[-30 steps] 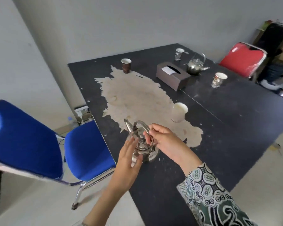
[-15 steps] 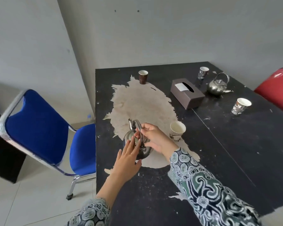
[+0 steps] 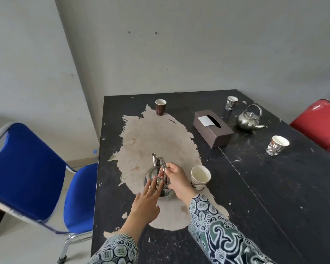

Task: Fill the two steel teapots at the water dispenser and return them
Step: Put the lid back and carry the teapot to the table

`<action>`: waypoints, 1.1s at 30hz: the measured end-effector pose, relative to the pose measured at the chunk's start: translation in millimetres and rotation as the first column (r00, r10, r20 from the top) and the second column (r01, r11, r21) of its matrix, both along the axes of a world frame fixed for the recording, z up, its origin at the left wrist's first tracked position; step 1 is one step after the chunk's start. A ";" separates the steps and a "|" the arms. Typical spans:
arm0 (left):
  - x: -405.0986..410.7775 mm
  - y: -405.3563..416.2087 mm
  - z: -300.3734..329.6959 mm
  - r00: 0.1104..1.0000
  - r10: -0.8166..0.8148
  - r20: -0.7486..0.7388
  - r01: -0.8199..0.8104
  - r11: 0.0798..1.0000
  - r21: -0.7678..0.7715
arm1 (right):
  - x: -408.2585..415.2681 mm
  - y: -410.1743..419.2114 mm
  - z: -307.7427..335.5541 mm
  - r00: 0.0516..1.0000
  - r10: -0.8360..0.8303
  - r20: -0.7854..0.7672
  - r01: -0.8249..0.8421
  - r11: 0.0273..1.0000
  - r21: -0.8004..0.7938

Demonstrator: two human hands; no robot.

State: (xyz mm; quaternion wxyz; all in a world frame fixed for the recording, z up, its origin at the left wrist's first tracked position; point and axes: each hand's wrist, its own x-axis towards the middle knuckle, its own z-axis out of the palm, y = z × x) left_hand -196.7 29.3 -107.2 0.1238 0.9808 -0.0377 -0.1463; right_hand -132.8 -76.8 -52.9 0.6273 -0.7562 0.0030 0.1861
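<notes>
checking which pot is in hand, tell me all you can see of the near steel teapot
The near steel teapot is round-bodied, shiny metal, with a lid and an upright hoop handle. Its spout points away toward the wall. It looks to sit upright on the table, on the worn pale patch, beside a white paper cup. The right hand pinches the handle; the left hand lies with straight fingers against its near side.

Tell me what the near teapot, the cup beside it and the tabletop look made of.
Near teapot: polished steel, by its mirror-like shine. Cup: likely paper, with a matte white inside and printed wall. Tabletop: apparently board under black coating, which has peeled to a tan layer.
</notes>
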 end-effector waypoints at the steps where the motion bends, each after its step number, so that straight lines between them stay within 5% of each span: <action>1: 9.1 0.2 0.2 1.000 0.001 -0.005 -0.001 1.000 0.000 | 6.4 -0.8 -2.4 1.000 -0.005 0.017 0.005 1.000 0.000; 8: 73.0 1.8 -2.7 0.999 -0.019 0.045 0.018 1.000 0.021 | 37.4 4.8 -44.3 0.914 -0.156 0.375 0.242 0.950 -0.196; 19: 168.4 -11.7 -9.9 0.997 -0.033 0.073 0.032 0.999 0.015 | 80.8 15.6 -109.2 0.895 -0.132 0.427 0.233 0.953 -0.194; 27: 221.9 -16.7 -11.7 0.997 -0.010 0.076 0.005 0.997 0.072 | 136.5 16.2 -113.8 0.929 -0.184 0.322 0.203 0.979 -0.026; 33: 233.2 -14.8 -13.9 0.998 -0.003 0.057 0.004 1.000 -0.023 | 143.6 15.9 -112.7 0.932 -0.268 0.243 0.278 0.960 -0.007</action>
